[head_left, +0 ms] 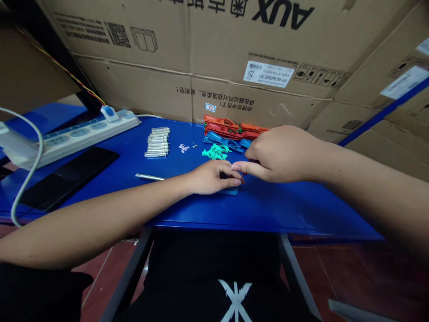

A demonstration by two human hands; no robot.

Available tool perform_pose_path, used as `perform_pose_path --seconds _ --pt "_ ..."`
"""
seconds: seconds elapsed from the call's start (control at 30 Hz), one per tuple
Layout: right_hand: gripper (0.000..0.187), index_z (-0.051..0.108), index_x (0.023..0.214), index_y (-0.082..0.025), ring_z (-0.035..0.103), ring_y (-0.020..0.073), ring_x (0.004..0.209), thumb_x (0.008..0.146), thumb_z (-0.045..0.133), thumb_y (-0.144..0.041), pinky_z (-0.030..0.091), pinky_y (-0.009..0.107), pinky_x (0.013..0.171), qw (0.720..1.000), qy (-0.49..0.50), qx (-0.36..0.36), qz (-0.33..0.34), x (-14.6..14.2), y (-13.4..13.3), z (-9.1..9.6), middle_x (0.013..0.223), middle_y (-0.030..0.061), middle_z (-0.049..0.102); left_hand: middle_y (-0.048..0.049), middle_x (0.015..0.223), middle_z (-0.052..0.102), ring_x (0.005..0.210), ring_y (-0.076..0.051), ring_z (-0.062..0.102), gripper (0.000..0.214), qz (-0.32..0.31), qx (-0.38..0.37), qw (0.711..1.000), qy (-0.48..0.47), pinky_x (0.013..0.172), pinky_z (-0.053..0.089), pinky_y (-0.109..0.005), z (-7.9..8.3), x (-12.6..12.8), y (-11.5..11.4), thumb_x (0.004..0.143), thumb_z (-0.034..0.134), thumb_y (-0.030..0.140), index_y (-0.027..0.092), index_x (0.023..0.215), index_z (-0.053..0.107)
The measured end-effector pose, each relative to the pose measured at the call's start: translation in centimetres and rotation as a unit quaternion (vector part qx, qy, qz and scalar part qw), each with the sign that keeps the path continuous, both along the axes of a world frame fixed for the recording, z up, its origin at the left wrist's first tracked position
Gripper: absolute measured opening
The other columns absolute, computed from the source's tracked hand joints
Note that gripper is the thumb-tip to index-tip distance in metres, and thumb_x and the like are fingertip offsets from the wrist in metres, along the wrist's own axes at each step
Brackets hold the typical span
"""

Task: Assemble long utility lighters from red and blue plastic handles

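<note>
My left hand [214, 177] lies on the blue table [284, 205] with its fingers curled over a blue plastic piece [231, 192] that shows under them. My right hand [279, 154] meets it from the right, thumb and forefinger pinched on a small reddish part that is mostly hidden. Just behind the hands lie a pile of small green plastic parts [216, 153] and a stack of orange and blue plastic clips [231, 132]. A row of short metal tubes [158, 142] and a thin metal rod [149, 177] lie to the left.
A white power strip [72, 136] with a cable and a black phone [69, 176] sit at the table's left. Large cardboard boxes [234, 53] wall off the back. Small white bits [184, 147] lie near the tubes. The table's front edge is near my lap.
</note>
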State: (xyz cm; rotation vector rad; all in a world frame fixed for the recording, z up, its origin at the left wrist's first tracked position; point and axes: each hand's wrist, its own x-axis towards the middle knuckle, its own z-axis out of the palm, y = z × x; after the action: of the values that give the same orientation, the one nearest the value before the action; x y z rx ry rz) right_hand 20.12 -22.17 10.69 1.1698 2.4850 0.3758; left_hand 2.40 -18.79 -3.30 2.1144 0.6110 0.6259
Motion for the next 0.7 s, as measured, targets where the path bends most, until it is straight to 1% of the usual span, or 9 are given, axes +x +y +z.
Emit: perform_pose_path --seconds 0.1,0.17,0.23,0.3,0.37,0.43,0.5,0.6,0.7 --pt "0.050 0.075 0.091 -0.016 0.053 0.0191 0.058 0.093 0.040 -0.052 0.025 0.031 0.057 0.999 0.002 -0.029 0.019 0.6 -0.1 0.4 0.072 0.0110 0.069 -0.0046 0.095 0.072 0.088 -0.015 0.066 0.021 0.004 0.034 0.999 0.030 0.084 0.051 -0.028 0.4 -0.2 0.0 0.093 0.060 0.031 0.019 0.099 0.076" --pt "0.048 0.073 0.087 -0.017 0.050 0.0176 0.055 0.093 0.040 -0.050 0.025 0.031 0.056 0.999 0.007 -0.052 0.011 0.8 -0.1 0.6 0.071 0.0098 0.068 -0.0037 0.095 0.071 0.086 -0.014 0.065 0.022 0.009 0.039 0.998 0.046 0.083 0.051 -0.027 0.7 -0.4 0.0 0.093 0.058 0.028 0.019 0.103 0.075" --pt "0.052 0.072 0.080 -0.017 0.046 0.0158 0.052 0.094 0.037 -0.053 0.024 0.030 0.055 0.997 0.018 -0.073 -0.009 0.8 0.0 0.5 0.065 0.0083 0.065 -0.0031 0.096 0.070 0.083 -0.013 0.065 0.023 0.009 0.028 0.998 0.047 0.079 0.051 -0.026 0.9 -0.6 0.1 0.091 0.060 0.025 0.019 0.108 0.073" --pt "0.056 0.070 0.075 -0.018 0.043 0.0145 0.049 0.095 0.034 -0.057 0.024 0.030 0.053 0.995 0.031 -0.087 -0.030 0.5 0.1 0.3 0.060 0.0069 0.063 -0.0031 0.094 0.070 0.080 -0.013 0.064 0.022 -0.001 0.019 1.000 0.021 0.076 0.051 -0.025 1.0 -0.7 0.0 0.088 0.065 0.027 0.017 0.106 0.074" --pt "0.059 0.069 0.072 -0.018 0.041 0.0138 0.048 0.095 0.033 -0.059 0.024 0.030 0.052 0.993 0.042 -0.093 -0.052 0.2 0.2 0.0 0.057 0.0061 0.060 -0.0039 0.092 0.071 0.082 -0.014 0.066 0.020 -0.006 0.023 0.999 -0.023 0.077 0.051 -0.026 1.0 -0.6 -0.2 0.086 0.069 0.032 0.017 0.098 0.075" --pt "0.061 0.068 0.071 -0.017 0.041 0.0135 0.048 0.095 0.032 -0.059 0.024 0.030 0.052 0.993 0.046 -0.086 -0.072 0.0 0.2 -0.3 0.056 0.0059 0.059 -0.0047 0.092 0.073 0.086 -0.015 0.067 0.019 0.005 0.030 0.998 -0.060 0.081 0.052 -0.027 1.0 -0.3 -0.4 0.085 0.072 0.034 0.017 0.092 0.076" --pt "0.062 0.068 0.070 -0.017 0.043 0.0137 0.049 0.096 0.031 -0.060 0.025 0.029 0.052 0.994 0.047 -0.069 -0.077 0.1 0.2 -0.4 0.056 0.0063 0.059 -0.0041 0.089 0.073 0.084 -0.015 0.067 0.016 0.028 0.037 0.996 -0.072 0.080 0.051 -0.027 0.9 0.0 -0.6 0.084 0.072 0.032 0.017 0.087 0.076" --pt "0.054 0.070 0.082 -0.017 0.051 0.0160 0.056 0.093 0.041 -0.061 0.027 0.029 0.054 0.996 0.066 -0.046 -0.030 0.6 0.1 -0.1 0.068 0.0078 0.066 -0.0017 0.077 0.068 0.074 -0.013 0.064 0.016 0.042 0.050 0.996 -0.064 0.072 0.050 -0.025 0.7 0.3 -0.7 0.086 0.070 0.031 0.017 0.079 0.076" --pt "0.033 0.070 0.101 -0.019 0.059 0.0185 0.070 0.092 0.053 -0.046 0.033 0.028 0.059 0.988 0.113 -0.080 0.070 1.3 0.2 0.5 0.088 0.0079 0.071 -0.0021 0.077 0.068 0.074 -0.013 0.063 0.018 0.027 0.051 0.997 -0.047 0.073 0.049 -0.026 0.9 0.3 -0.7 0.089 0.067 0.031 0.017 0.081 0.076"
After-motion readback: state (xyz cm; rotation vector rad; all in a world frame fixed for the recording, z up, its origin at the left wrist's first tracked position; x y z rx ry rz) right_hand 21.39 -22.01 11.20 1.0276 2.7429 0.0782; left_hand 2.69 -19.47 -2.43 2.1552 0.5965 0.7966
